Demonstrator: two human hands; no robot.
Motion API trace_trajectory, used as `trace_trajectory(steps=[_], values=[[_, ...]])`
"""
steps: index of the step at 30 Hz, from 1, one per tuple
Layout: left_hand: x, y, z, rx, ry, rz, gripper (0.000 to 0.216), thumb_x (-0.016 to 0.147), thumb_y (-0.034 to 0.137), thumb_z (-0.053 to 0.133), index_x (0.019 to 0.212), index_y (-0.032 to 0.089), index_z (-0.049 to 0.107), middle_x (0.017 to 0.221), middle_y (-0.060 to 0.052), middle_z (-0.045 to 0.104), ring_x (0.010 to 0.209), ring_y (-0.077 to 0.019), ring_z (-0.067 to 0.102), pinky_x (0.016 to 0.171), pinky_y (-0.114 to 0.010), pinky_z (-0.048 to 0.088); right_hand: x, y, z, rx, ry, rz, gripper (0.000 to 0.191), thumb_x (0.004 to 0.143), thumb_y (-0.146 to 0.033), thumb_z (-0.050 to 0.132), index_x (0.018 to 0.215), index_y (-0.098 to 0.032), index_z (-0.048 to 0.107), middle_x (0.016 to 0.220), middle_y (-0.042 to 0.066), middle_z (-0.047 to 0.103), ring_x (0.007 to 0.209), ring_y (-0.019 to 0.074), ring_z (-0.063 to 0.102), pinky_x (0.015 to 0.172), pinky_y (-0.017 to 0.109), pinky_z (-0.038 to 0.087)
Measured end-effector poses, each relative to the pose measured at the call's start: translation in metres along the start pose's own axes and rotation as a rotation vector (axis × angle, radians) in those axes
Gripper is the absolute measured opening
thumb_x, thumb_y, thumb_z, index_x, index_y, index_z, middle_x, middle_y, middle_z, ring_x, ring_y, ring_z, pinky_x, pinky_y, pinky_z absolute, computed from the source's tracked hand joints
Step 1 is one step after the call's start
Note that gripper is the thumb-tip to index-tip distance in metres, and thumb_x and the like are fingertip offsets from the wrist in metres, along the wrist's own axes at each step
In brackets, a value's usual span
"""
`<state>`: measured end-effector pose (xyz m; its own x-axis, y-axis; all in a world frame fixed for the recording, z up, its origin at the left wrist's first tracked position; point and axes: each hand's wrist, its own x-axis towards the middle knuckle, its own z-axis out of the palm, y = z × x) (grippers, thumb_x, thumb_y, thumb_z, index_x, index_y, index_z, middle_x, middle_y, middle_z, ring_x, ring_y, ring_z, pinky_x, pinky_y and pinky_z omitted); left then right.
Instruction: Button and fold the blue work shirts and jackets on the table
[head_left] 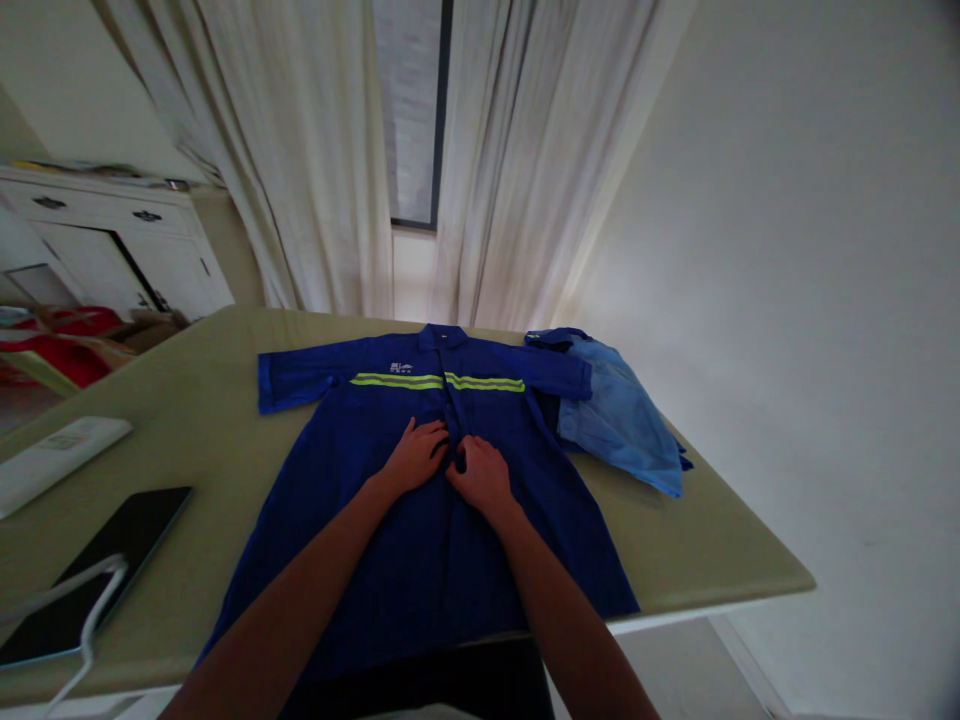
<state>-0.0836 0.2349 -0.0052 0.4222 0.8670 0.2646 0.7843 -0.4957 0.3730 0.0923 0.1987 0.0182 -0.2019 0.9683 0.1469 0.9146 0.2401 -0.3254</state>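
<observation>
A dark blue short-sleeved work shirt (360, 425) lies spread out face up, collar away from me. Yellow-green reflective stripes cross its chest, and a small white print sits above the left one. Both my hands are at its front placket, about mid-length. My left hand (418, 455) rests on the cloth left of the placket, its fingertips at the edge. Just to the right, my right hand (480, 470) has thumb and fingers bent together on the placket, pinching the cloth there. Whether a button lies under the fingers is hidden.
Light and dark blue garments (619, 405) lie bunched beyond the shirt's right sleeve. On the table (217, 400) at left are a black tablet (127, 540), a white cable (94, 610) and a white box-like object (64, 455). A wall (810, 350) borders the right side; curtains (300, 150) hang behind.
</observation>
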Motion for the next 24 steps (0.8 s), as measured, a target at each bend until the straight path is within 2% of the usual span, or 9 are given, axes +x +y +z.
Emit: trace_trajectory(steps=[2, 4, 7, 10, 15, 19, 24], values=[[-0.006, 0.002, -0.001, -0.020, 0.031, -0.001, 0.035, 0.097, 0.021, 0.048, 0.122, 0.022, 0.072, 0.139, -0.012, 0.066, 0.132, -0.0280, 0.058, 0.124, -0.061, 0.028, 0.001, 0.001, 0.001, 0.026, 0.020, 0.021, 0.017, 0.088, -0.028, 0.063, 0.103, -0.020, 0.067, 0.104, 0.008, 0.073, 0.093, 0.0217, 0.066, 0.081, 0.030, 0.044], [-0.011, 0.004, -0.006, -0.055, 0.035, 0.019, 0.030, 0.097, 0.024, 0.052, 0.116, 0.022, 0.074, 0.133, -0.011, 0.068, 0.126, -0.0263, 0.061, 0.120, -0.053, 0.037, 0.003, 0.004, 0.002, 0.126, 0.036, 0.044, 0.012, 0.088, -0.024, 0.061, 0.097, -0.021, 0.068, 0.098, 0.006, 0.074, 0.088, 0.0200, 0.067, 0.078, 0.029, 0.045], [-0.016, 0.004, -0.016, -0.107, -0.026, 0.056, 0.021, 0.093, 0.030, 0.063, 0.107, 0.023, 0.075, 0.126, -0.009, 0.069, 0.119, -0.0255, 0.062, 0.110, -0.043, 0.046, 0.007, 0.013, 0.004, 0.339, 0.074, 0.042, 0.011, 0.090, -0.021, 0.059, 0.091, -0.021, 0.070, 0.088, 0.003, 0.075, 0.079, 0.0173, 0.068, 0.073, 0.026, 0.046], [-0.016, 0.005, -0.021, -0.114, -0.062, 0.020, 0.013, 0.092, 0.029, 0.064, 0.098, 0.022, 0.074, 0.116, -0.007, 0.070, 0.110, -0.0248, 0.063, 0.101, -0.041, 0.048, 0.009, 0.020, 0.006, 0.467, 0.075, 0.006, 0.010, 0.091, -0.023, 0.061, 0.090, -0.021, 0.071, 0.083, 0.002, 0.075, 0.072, 0.0162, 0.067, 0.068, 0.026, 0.046], [-0.013, 0.009, -0.013, -0.050, -0.051, -0.047, 0.017, 0.092, 0.024, 0.063, 0.107, 0.022, 0.071, 0.110, -0.007, 0.069, 0.106, -0.0250, 0.063, 0.093, -0.039, 0.048, 0.008, 0.018, 0.010, 0.459, 0.045, -0.015, 0.006, 0.087, -0.023, 0.067, 0.089, -0.021, 0.072, 0.081, 0.001, 0.075, 0.070, 0.0160, 0.067, 0.066, 0.025, 0.045], [-0.012, 0.013, -0.009, -0.070, -0.061, -0.089, 0.012, 0.094, 0.024, 0.062, 0.099, 0.021, 0.072, 0.105, -0.006, 0.069, 0.103, -0.0243, 0.064, 0.091, -0.038, 0.048, 0.008, 0.016, 0.012, 0.476, 0.078, 0.032, 0.007, 0.088, -0.024, 0.066, 0.088, -0.021, 0.072, 0.078, 0.002, 0.074, 0.070, 0.0162, 0.067, 0.065, 0.025, 0.044], [-0.013, 0.019, -0.012, -0.071, -0.020, -0.133, 0.020, 0.093, 0.022, 0.060, 0.110, 0.022, 0.073, 0.115, -0.008, 0.068, 0.107, -0.0247, 0.065, 0.092, -0.039, 0.048, 0.008, 0.015, 0.010, 0.468, 0.092, 0.059, 0.007, 0.086, -0.027, 0.067, 0.084, -0.021, 0.070, 0.075, 0.000, 0.072, 0.066, 0.0151, 0.063, 0.063, 0.025, 0.042]])
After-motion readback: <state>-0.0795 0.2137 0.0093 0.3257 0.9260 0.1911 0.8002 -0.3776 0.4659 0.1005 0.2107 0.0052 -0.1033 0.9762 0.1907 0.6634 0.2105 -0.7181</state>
